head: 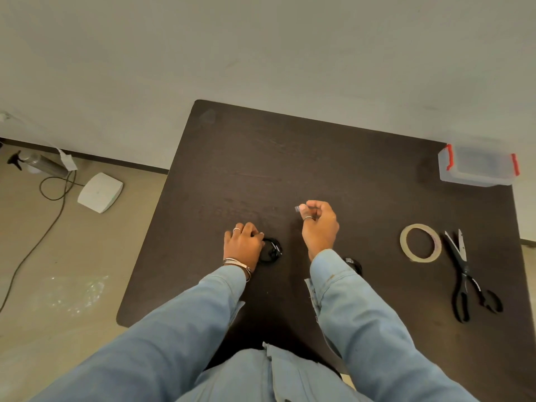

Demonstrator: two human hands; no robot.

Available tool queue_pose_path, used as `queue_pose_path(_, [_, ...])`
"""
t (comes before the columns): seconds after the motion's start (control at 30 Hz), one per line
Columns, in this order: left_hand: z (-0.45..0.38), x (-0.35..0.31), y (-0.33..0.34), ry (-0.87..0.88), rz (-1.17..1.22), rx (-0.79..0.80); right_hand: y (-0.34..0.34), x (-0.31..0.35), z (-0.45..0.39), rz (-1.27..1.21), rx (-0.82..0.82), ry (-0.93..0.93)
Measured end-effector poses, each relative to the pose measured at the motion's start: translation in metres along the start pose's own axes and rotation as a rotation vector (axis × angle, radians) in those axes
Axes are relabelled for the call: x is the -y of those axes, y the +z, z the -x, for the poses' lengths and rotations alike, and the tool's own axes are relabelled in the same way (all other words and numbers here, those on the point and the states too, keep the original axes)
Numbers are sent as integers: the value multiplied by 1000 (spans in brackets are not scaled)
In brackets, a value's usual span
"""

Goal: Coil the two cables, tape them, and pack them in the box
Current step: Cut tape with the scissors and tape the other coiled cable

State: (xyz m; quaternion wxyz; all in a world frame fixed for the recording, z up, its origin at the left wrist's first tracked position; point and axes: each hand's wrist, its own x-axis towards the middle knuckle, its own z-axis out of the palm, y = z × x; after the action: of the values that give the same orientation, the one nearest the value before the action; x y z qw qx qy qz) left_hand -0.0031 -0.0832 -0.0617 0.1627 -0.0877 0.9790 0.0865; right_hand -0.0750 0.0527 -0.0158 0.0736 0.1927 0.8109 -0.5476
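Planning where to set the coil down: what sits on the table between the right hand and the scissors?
In the head view, only the tape roll lies between the right hand and the scissors.

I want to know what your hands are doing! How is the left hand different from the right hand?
The left hand is down on the dark brown table, pressing on a coiled black cable. The right hand is lifted above the table, pinching a small clear piece of tape at its fingertips. The left wrist wears silver bangles; the right wrist shows none. Both wear rings and pale blue sleeves.
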Motion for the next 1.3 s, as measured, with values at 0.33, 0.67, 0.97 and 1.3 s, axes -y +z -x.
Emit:
queue_pose_path(0.33, [-5, 1, -4, 126, -123, -42, -3, -12, 4, 32, 85, 91])
queue_pose_path(0.67, [-6, -8, -62, -153, 884, 98, -10, -1, 8, -113, 208, 95])
queue_pose_path(0.97, [3, -23, -94, -121, 1059, -5, -25, 20, 22, 172, 263, -563])
queue_pose_path(1.3, [15, -34, -104, -95, 1234, 13, -43, 11, 21, 353, 243, -846])
